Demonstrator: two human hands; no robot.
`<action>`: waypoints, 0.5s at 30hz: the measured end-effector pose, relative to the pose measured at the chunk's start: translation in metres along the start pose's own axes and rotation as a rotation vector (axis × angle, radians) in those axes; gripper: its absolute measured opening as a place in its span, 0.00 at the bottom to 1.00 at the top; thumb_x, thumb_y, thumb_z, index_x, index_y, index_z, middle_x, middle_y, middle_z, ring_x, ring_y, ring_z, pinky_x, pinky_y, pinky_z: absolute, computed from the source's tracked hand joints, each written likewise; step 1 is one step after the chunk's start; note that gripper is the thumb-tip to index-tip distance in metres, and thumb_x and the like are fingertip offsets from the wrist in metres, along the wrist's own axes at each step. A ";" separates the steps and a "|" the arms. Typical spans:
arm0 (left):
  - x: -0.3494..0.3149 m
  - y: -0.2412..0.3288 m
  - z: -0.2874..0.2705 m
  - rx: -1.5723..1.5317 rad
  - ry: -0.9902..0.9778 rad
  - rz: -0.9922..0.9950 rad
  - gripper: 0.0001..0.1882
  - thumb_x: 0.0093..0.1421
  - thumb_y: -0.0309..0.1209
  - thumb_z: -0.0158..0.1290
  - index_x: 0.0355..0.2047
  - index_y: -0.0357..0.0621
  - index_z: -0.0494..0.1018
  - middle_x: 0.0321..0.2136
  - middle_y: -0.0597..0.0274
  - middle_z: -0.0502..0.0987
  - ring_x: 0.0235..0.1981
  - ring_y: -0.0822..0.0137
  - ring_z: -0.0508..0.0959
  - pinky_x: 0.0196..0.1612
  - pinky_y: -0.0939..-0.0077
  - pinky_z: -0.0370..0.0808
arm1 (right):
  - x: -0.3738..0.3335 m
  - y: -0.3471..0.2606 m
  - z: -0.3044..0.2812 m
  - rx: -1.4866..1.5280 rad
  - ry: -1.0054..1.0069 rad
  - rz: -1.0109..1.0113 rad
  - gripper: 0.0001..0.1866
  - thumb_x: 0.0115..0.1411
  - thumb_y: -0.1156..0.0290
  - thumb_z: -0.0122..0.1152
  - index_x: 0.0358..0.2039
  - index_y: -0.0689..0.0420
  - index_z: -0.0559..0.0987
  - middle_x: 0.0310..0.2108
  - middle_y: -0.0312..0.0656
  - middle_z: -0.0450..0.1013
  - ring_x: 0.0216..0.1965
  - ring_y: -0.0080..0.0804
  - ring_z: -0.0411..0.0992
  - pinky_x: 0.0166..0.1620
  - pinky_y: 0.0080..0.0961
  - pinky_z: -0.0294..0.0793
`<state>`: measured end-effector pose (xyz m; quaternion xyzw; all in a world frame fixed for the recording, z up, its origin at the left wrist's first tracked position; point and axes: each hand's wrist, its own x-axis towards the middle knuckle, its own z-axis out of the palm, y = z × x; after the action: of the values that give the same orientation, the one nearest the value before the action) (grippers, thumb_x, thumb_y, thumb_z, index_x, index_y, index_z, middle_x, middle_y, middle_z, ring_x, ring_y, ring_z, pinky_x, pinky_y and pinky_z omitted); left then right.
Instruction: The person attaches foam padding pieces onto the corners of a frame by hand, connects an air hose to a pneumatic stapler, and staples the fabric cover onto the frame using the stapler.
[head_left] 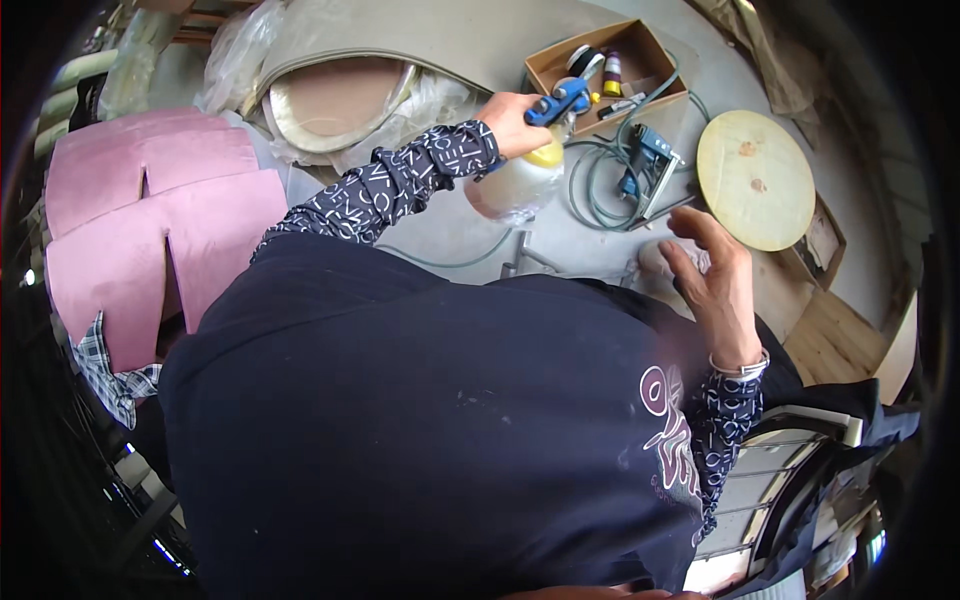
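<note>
My left hand (513, 127) reaches forward and is closed round the blue head of a spray bottle (515, 185). A yellow collar sits below that head, over a cloudy, see-through body. My right hand (717, 285) is raised at the right with thumb and fingers apart, holding nothing. Just ahead of it lies a blue staple gun (650, 160) with a coiled green air hose (585, 200). A pale round board (755, 180) lies to the right of the staple gun.
An open cardboard box (640, 55) with bottles and small tools stands ahead. Pink foam pieces (160, 230) are stacked at the left. Behind them a rounded, cream-edged panel (340, 95) lies among clear plastic wrap. At the lower right is a curved slatted frame (760, 490).
</note>
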<state>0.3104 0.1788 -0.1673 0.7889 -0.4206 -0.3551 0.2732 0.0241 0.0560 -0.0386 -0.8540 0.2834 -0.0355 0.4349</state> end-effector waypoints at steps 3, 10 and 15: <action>0.008 -0.063 -0.006 0.200 0.197 -0.093 0.20 0.46 0.38 0.56 0.39 0.41 0.75 0.21 0.49 0.79 0.26 0.55 0.81 0.35 0.63 0.77 | -0.032 0.022 -0.012 -0.114 0.093 0.106 0.15 0.57 0.74 0.64 0.44 0.65 0.77 0.38 0.51 0.78 0.41 0.42 0.78 0.47 0.31 0.75; 0.003 -0.186 0.012 0.310 0.510 -0.170 0.24 0.47 0.41 0.61 0.43 0.45 0.75 0.29 0.50 0.80 0.33 0.51 0.81 0.39 0.59 0.78 | -0.088 0.041 -0.026 -0.202 0.250 0.252 0.13 0.59 0.74 0.63 0.43 0.65 0.78 0.36 0.50 0.78 0.39 0.39 0.78 0.46 0.31 0.75; -0.024 -0.239 0.022 0.197 0.457 -0.343 0.19 0.45 0.40 0.62 0.38 0.46 0.76 0.29 0.51 0.81 0.32 0.48 0.81 0.39 0.59 0.77 | -0.097 0.051 -0.026 -0.191 0.288 0.265 0.12 0.59 0.75 0.62 0.43 0.65 0.78 0.36 0.49 0.78 0.40 0.38 0.78 0.45 0.30 0.75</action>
<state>0.3954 0.3151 -0.3468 0.9306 -0.2413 -0.1666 0.2191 -0.0883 0.0637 -0.0428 -0.8327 0.4547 -0.0727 0.3077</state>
